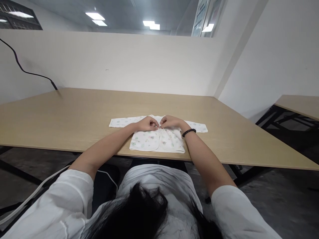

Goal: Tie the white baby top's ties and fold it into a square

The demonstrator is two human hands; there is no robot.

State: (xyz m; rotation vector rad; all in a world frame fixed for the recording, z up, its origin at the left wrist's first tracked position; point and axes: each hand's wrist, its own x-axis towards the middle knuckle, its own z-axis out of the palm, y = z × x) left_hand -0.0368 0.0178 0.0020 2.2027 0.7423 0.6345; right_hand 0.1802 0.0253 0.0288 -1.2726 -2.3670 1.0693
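Note:
A small white baby shirt (147, 141) with a pale printed pattern lies flat near the front edge of the wooden table (74, 116), sleeves spread to both sides. My left hand (147, 124) and my right hand (169, 122) meet at the shirt's front opening just below the collar. Both hands pinch the fabric there with curled fingers, knuckles almost touching. A black bead bracelet (188, 132) circles my right wrist.
A white partition wall (124, 63) runs along the table's far side. A black cable (27, 71) hangs down to the table's back left corner. Another table (301, 105) with dark legs stands at the right.

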